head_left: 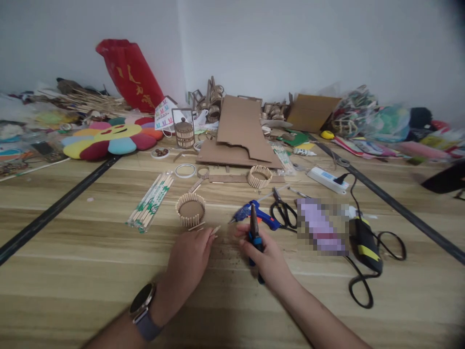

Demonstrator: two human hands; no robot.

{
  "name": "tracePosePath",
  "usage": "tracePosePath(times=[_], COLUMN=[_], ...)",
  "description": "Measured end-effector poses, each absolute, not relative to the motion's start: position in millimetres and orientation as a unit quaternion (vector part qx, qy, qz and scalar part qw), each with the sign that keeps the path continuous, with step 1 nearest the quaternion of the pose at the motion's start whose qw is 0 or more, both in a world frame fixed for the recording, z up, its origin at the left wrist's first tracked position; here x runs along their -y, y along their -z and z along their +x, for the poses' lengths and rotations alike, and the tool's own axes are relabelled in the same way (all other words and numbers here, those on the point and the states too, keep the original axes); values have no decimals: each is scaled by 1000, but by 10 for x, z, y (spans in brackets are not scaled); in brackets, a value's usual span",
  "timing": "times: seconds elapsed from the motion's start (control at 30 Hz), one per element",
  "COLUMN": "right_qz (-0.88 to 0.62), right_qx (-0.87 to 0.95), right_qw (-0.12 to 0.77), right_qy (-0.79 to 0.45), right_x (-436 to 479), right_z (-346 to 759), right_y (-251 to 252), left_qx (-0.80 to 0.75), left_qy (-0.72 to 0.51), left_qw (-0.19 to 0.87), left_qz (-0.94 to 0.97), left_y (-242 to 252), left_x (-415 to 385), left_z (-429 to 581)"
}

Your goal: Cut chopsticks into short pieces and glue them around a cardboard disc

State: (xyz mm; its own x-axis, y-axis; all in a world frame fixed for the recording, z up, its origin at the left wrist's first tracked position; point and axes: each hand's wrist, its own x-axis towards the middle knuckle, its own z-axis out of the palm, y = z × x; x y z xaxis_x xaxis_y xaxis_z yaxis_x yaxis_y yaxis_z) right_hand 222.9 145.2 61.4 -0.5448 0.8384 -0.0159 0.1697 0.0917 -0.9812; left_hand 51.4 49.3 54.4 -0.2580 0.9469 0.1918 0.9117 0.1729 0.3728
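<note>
My left hand (188, 261), with a watch on its wrist, is closed on a short wooden stick (215, 230) whose tip shows past the fingers. Just beyond that hand stands a round cardboard base ringed with short upright sticks (191, 221); a loose stick (196, 226) lies at its near side. A pair of pliers (255, 235) with blue and black handles is gripped in my right hand (271, 264), jaws pointing up and away. Behind the pliers a blue glue gun (258, 214) lies on its side, with black-handled scissors (282, 211) to its right.
Packaged sticks (150, 201) lie left. Farther back are a second stick ring (259, 177), a tape roll (185, 170), cardboard sheets (240, 126) and a finished lidded stick bucket (184, 134). On the right are a power strip (327, 179) and a black-and-yellow tool (366, 245) with a looping cord.
</note>
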Motion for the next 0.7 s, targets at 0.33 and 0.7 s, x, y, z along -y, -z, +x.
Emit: tracePosePath(times=[0.33,0.7], right_qz=[-365,-365], right_qx=[665,830], right_qw=[272,210], right_qy=[-592,-364], right_x=[-1484,-1530], right_z=[2225,2265], right_y=[-631,-609], left_qx=[-741,-748], left_qy=[-316,-457], left_qw=[-25,55], left_qz=[592,478], left_y=[-533,-715], left_x=[-506,-457], left_z=[391,333])
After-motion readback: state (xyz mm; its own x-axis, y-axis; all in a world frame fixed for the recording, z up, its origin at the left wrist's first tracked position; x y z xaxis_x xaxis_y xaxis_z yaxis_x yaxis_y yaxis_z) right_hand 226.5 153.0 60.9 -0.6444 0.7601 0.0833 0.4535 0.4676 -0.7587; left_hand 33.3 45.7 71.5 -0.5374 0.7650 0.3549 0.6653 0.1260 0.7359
